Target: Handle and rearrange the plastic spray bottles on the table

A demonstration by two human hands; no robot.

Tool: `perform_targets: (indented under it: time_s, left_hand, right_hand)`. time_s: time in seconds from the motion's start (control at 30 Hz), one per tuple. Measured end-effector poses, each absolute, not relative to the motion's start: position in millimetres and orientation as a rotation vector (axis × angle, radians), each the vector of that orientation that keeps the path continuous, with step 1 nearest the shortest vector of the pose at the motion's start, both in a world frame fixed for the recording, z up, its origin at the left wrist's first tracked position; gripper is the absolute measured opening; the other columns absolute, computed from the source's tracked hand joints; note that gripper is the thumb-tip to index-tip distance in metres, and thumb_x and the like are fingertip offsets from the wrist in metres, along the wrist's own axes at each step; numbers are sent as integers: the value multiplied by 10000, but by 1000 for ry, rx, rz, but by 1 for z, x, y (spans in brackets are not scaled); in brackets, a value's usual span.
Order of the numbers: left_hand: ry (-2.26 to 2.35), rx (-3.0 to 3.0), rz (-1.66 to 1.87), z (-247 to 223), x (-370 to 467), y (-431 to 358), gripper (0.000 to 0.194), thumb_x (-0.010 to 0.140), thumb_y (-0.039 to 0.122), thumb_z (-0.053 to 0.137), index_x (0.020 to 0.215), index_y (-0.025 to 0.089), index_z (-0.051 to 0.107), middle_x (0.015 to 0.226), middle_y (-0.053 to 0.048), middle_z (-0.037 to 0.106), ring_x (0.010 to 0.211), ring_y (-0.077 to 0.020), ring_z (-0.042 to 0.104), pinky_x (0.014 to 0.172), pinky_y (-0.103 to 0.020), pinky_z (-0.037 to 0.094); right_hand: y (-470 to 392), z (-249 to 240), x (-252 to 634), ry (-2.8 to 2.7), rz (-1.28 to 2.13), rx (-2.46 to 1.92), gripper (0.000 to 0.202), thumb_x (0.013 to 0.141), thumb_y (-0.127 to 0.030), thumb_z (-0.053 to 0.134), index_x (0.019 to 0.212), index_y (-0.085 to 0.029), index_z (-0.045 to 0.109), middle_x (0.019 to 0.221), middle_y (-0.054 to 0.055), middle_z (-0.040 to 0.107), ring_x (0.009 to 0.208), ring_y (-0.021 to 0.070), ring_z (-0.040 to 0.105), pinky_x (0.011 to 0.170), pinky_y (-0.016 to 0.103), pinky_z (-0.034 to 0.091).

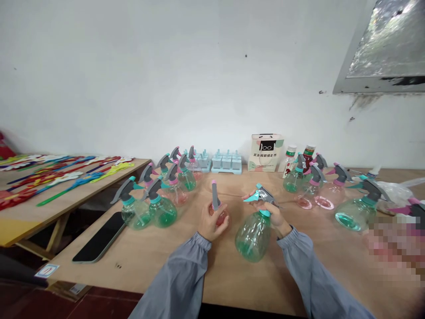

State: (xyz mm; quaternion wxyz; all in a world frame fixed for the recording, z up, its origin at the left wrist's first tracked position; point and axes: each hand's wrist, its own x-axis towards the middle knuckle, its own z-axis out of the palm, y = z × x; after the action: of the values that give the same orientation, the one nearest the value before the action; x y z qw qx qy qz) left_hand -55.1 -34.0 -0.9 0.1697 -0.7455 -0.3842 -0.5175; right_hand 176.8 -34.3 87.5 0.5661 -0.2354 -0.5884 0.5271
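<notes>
My left hand (pixel 213 223) is wrapped round a pink spray bottle (pixel 220 216) with a grey and pink trigger head, standing upright at the middle of the table. In my right hand (pixel 275 217) is a green spray bottle (pixel 253 237), gripped at its neck and tilted, its base toward me. Its grey head with a turquoise trigger points up and to the left. Fingers partly hide both bottle necks. Left of my hands stand several green and pink spray bottles (pixel 162 212). Another group of spray bottles (pixel 310 189) stands to the right.
A black phone (pixel 99 238) lies near the table's left edge. Light-blue ice-pop moulds (pixel 226 162), a paper bag (pixel 265 153) and two drink bottles (pixel 289 158) stand by the wall. Clear plastic wrap (pixel 395 192) lies right. A neighbouring table (pixel 133 179) holds colourful sticks.
</notes>
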Motion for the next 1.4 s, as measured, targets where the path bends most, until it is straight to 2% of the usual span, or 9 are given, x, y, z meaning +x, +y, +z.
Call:
perform_targets:
  time_s: [0.17, 0.57, 0.8, 0.93, 1.0, 1.13, 1.2, 1.3, 1.4]
  left_hand:
    - [-1019, -2058, -1469, 3, -54, -35, 363, 817, 279, 641, 1175, 223, 659, 1162, -121, 562, 1073, -250, 596, 851, -389, 570]
    - [-1033, -2069, -1469, 2, -55, -34, 357, 814, 284, 648, 1166, 229, 668, 1185, -125, 563, 1102, -263, 586, 881, -412, 557]
    - [-1036, -2060, -1474, 2, -55, -34, 357, 826, 288, 632, 1176, 222, 660, 1182, -125, 552, 1098, -255, 588, 872, -400, 562]
    - [-1040, -2063, -1470, 2, -55, -34, 359, 820, 285, 641, 1174, 225, 663, 1187, -125, 545, 1106, -260, 584, 896, -419, 554]
    - [-1046, -2063, -1463, 3, -56, -35, 364, 815, 280, 645, 1175, 226, 663, 1191, -124, 542, 1111, -261, 586, 903, -423, 554]
    - [-1025, -2077, -1454, 5, -57, -36, 383, 812, 265, 651, 1193, 227, 649, 1195, -122, 542, 1109, -252, 596, 874, -391, 567]
    - [-999, -2076, -1467, 7, -57, -36, 383, 813, 251, 649, 1194, 222, 644, 1200, -124, 540, 1108, -250, 598, 861, -377, 570]
    - [-975, -2067, -1485, 9, -56, -37, 373, 814, 242, 646, 1186, 216, 642, 1206, -129, 539, 1105, -249, 597, 865, -381, 568]
    - [-971, -2075, -1480, 9, -55, -36, 379, 816, 245, 645, 1194, 225, 635, 1195, -124, 552, 1103, -248, 598, 867, -389, 566]
  right_hand:
    - [-37, 89, 175, -1311, 1216, -537, 134, 554, -264, 573, 669, -244, 638, 740, 48, 709, 899, 281, 691, 829, 407, 536]
    - [-34, 82, 177, -1272, 1176, -569, 115, 592, -327, 584, 678, -254, 607, 786, 43, 722, 914, 281, 684, 801, 405, 531]
    - [-35, 85, 177, -1408, 1130, -634, 207, 691, -399, 645, 844, -264, 678, 816, 51, 725, 918, 270, 692, 883, 420, 518]
    - [-35, 85, 180, -1391, 954, -759, 284, 747, -533, 590, 717, -255, 636, 688, 41, 683, 758, 246, 687, 769, 396, 541]
    - [-37, 86, 183, -1382, 879, -800, 309, 768, -547, 586, 670, -255, 617, 674, 33, 672, 733, 227, 675, 774, 382, 538]
    - [-46, 93, 195, -1467, 722, -852, 257, 793, -508, 636, 845, -261, 688, 811, 31, 729, 882, 230, 687, 911, 388, 520]
    - [-53, 96, 209, -1496, 583, -952, 311, 785, -516, 659, 935, -247, 697, 877, 44, 748, 897, 241, 693, 866, 387, 540]
    - [-64, 95, 245, -1419, 342, -1150, 344, 753, -527, 689, 919, -226, 711, 885, 49, 746, 826, 233, 687, 754, 356, 548]
    - [-72, 88, 294, -1306, 132, -1263, 395, 721, -559, 695, 926, -222, 721, 897, 60, 736, 837, 251, 674, 773, 391, 543]
